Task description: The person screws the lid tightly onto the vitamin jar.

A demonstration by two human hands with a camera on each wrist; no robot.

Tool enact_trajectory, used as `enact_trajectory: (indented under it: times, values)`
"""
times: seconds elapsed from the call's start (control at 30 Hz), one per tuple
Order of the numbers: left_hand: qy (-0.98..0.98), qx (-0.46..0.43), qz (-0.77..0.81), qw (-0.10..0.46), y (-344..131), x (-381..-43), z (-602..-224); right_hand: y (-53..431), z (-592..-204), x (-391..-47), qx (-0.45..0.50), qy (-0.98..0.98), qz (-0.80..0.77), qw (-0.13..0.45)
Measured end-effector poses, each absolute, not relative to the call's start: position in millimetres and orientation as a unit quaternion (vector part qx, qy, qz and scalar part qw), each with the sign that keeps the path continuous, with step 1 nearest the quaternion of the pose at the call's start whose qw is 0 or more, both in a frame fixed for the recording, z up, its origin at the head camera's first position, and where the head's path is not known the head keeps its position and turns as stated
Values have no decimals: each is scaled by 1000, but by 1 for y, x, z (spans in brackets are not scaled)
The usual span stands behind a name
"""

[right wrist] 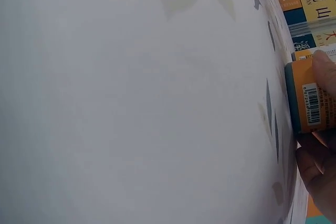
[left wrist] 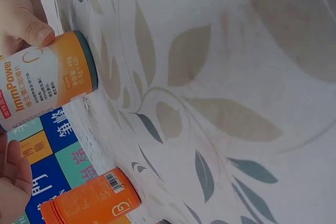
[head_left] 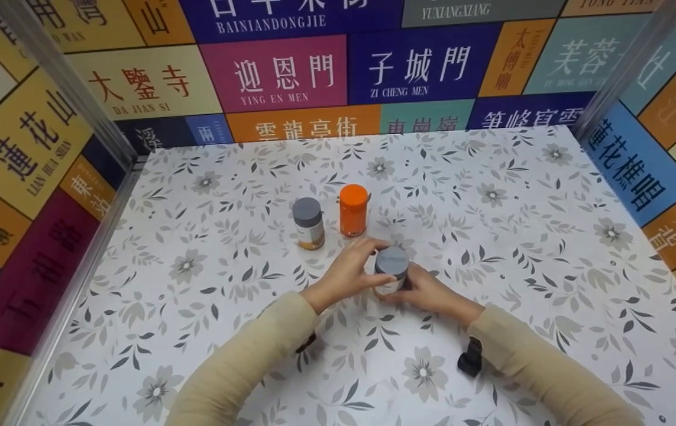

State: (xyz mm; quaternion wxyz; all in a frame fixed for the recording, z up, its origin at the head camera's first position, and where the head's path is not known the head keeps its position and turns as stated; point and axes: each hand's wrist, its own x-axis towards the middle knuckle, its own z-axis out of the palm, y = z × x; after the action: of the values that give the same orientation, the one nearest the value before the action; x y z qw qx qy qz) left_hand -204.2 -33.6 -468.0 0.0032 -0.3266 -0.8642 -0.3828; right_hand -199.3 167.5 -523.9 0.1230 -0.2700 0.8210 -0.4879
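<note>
A vitamin C bottle with a grey cap, white and orange label and dark base stands on the table between both hands. My right hand grips its lower body, with the thumb across the label. My left hand holds the cap from the left, fingers behind and thumb in front. The label reads ImmPower in the left wrist view; a barcode on the bottle shows in the right wrist view. Beyond the left hand stands an orange bottle, and left of that a second grey-capped bottle.
The table wears a white cover printed with grey flowers and leaves. Panels with coloured sign lettering wall it in at the back and both sides. A black strap hangs at the right wrist.
</note>
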Motion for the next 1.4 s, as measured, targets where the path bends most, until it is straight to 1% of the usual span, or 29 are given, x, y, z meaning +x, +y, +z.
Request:
enact_trajectory:
  times: [0.47, 0.7, 0.9, 1.03, 1.2, 1.4]
  values:
    - [-863, -313, -397, 0, -36, -207, -473, 166, -525, -203, -258, 829, -478, 137]
    - [-871, -305, -385, 10, -36, -204, -474, 165, -525, -202, -232, 838, -477, 128]
    - [-877, -292, -381, 16, -47, -202, -476, 166, -517, -205, -220, 846, -471, 122]
    - [-882, -265, -388, 23, -60, -203, -480, 169, -512, -216, -208, 846, -477, 114]
    - [-892, -219, -395, -6, -77, -202, -487, 173, -505, -242, -164, 861, -474, 87]
    - [-907, -190, -375, -8, -93, -203, -493, 177, -499, -275, -93, 873, -471, 89]
